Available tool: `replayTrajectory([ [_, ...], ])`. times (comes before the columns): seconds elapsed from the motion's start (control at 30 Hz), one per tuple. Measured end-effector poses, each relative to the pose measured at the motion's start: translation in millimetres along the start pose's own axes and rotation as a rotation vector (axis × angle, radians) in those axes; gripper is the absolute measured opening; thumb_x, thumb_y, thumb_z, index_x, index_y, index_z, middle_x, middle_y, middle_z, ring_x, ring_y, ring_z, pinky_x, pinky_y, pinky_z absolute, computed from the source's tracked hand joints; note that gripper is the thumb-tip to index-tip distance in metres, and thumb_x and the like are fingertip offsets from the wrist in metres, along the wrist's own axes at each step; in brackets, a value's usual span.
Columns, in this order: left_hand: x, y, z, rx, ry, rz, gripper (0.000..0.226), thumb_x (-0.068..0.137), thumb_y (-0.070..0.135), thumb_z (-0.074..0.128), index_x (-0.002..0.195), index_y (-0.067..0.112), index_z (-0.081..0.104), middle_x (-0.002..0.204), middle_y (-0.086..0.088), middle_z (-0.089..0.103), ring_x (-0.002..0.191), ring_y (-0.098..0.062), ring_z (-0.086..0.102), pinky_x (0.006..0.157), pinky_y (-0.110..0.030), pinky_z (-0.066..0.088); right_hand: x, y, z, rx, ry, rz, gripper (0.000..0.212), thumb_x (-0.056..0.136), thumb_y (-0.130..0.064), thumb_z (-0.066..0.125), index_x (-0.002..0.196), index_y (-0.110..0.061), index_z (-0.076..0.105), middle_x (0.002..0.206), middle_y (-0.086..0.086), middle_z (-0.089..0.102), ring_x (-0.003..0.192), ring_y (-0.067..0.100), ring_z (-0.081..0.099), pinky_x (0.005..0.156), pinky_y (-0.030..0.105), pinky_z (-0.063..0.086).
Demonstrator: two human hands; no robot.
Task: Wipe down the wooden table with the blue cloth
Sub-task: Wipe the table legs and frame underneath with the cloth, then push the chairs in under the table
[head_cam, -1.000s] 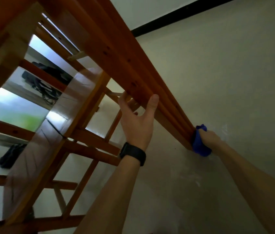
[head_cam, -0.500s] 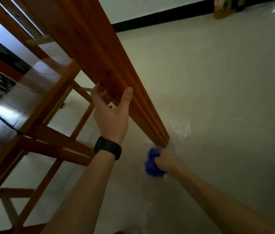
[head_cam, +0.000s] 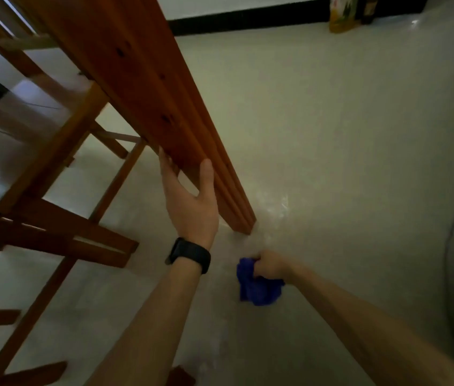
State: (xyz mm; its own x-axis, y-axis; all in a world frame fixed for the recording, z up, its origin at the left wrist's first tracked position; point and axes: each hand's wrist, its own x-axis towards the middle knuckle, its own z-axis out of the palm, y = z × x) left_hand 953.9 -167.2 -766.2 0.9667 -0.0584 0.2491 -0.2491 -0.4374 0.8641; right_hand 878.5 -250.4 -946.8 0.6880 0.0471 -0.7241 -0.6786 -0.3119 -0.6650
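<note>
Left hand [head_cam: 192, 207] clasps the orange-brown wooden table leg [head_cam: 150, 79]; right hand [head_cam: 270, 264] clutches the crumpled blue cloth [head_cam: 259, 291] near its foot, untouching — best pressed flat against the wood.

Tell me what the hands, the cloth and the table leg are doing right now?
left hand: holds the table leg, thumb in front.
right hand: grips the blue cloth.
blue cloth: bunched up, off the wood.
table leg: foot on the floor.
watch: strapped on the left wrist.
</note>
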Motion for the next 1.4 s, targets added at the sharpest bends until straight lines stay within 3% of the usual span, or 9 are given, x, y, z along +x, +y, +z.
replayTrajectory([
  [0.13, -48.2, -20.2, -16.6, 0.298, -0.361, -0.334, 0.049, 0.099, 0.031, 0.054, 0.145, 0.025, 0.040, 0.148, 0.002, 0.044, 0.133, -0.016, 0.044, 0.106, -0.033, 0.039, -72.7, 4.7, -2.5, 0.137, 0.105, 0.033, 0.047, 0.089, -0.009, 0.057, 0.135, -0.017, 0.050, 0.126, 0.008, 0.057, 0.112, 0.030, 0.057, 0.086, 0.041, 0.049],
  [0.3, -107.2, 18.0, -51.2, 0.506, -0.990, -0.670, 0.047, 0.099, 0.033, 0.052, 0.143, 0.019, 0.043, 0.146, -0.006, 0.047, 0.130, -0.023, 0.048, 0.104, -0.032, 0.039, -195.5, -6.9, -14.2, 0.318, 0.275, 0.025, 0.058, 0.079, 0.000, 0.069, 0.132, -0.014, 0.054, 0.117, -0.001, 0.057, 0.108, 0.018, 0.055, 0.086, 0.030, 0.043],
  [0.47, -134.6, 131.0, -110.7, 0.616, -1.168, -0.707, 0.046, 0.101, 0.031, 0.048, 0.144, 0.017, 0.043, 0.146, -0.006, 0.047, 0.131, -0.024, 0.048, 0.103, -0.028, 0.037, -334.0, -52.5, -20.1, 0.298, 0.310, 0.053, 0.058, 0.077, 0.006, 0.067, 0.130, -0.014, 0.056, 0.120, -0.002, 0.059, 0.115, 0.020, 0.057, 0.089, 0.026, 0.044],
  [0.6, -128.3, 233.9, -177.9, 0.679, -1.185, -0.669, 0.044, 0.100, 0.033, 0.045, 0.142, 0.019, 0.046, 0.144, -0.006, 0.051, 0.126, -0.026, 0.051, 0.103, -0.035, 0.044, -461.6, -129.7, -29.2, 0.119, 0.271, 0.036, 0.053, 0.082, 0.002, 0.063, 0.131, -0.014, 0.055, 0.118, -0.003, 0.059, 0.101, 0.011, 0.054, 0.072, 0.002, 0.035],
  [0.7, -121.7, 308.3, -234.5, 0.719, -1.122, -0.622, 0.045, 0.099, 0.036, 0.044, 0.142, 0.023, 0.046, 0.141, -0.007, 0.052, 0.123, -0.027, 0.054, 0.099, -0.037, 0.047, -542.8, -186.8, -34.6, -0.042, 0.233, -0.012, 0.053, 0.082, -0.005, 0.063, 0.133, -0.020, 0.055, 0.128, 0.000, 0.059, 0.104, 0.010, 0.054, 0.080, 0.011, 0.036],
  [0.93, -116.7, 424.4, -363.4, 0.684, -0.901, -0.593, 0.038, 0.098, 0.037, 0.045, 0.134, 0.027, 0.051, 0.135, -0.002, 0.053, 0.120, -0.024, 0.053, 0.097, -0.040, 0.046, -663.1, -314.6, -26.2, -0.259, 0.118, -0.221, 0.054, 0.083, -0.015, 0.066, 0.133, -0.029, 0.054, 0.124, -0.004, 0.054, 0.100, 0.006, 0.051, 0.082, 0.019, 0.039],
  [1.2, -112.2, 408.7, -499.8, 0.660, -0.412, -0.705, 0.042, 0.098, 0.032, 0.045, 0.140, 0.026, 0.045, 0.145, 0.000, 0.044, 0.129, -0.024, 0.043, 0.104, -0.039, 0.041, -652.8, -422.9, 39.3, -0.397, -0.074, -0.378, 0.051, 0.091, -0.025, 0.059, 0.139, -0.034, 0.043, 0.130, -0.011, 0.046, 0.105, 0.003, 0.051, 0.088, 0.023, 0.043],
  [1.3, -104.2, 378.0, -536.7, 0.691, -0.413, -0.740, 0.056, 0.099, 0.038, 0.043, 0.152, 0.027, 0.025, 0.159, -0.006, 0.022, 0.142, -0.028, 0.028, 0.115, -0.044, 0.031, -626.2, -460.7, 72.2, -0.460, -0.075, -0.413, 0.053, 0.093, -0.026, 0.059, 0.142, -0.031, 0.041, 0.136, -0.011, 0.042, 0.108, 0.004, 0.048, 0.088, 0.021, 0.042],
  [1.4, -90.5, 346.0, -560.3, 0.728, -0.501, -0.706, 0.078, 0.096, 0.050, 0.045, 0.156, 0.031, -0.001, 0.164, -0.001, -0.007, 0.151, -0.024, 0.003, 0.121, -0.050, 0.011, -599.9, -493.1, 102.0, -0.522, -0.026, -0.438, 0.056, 0.094, -0.027, 0.059, 0.144, -0.033, 0.037, 0.133, -0.011, 0.040, 0.109, 0.005, 0.048, 0.081, 0.014, 0.038],
])
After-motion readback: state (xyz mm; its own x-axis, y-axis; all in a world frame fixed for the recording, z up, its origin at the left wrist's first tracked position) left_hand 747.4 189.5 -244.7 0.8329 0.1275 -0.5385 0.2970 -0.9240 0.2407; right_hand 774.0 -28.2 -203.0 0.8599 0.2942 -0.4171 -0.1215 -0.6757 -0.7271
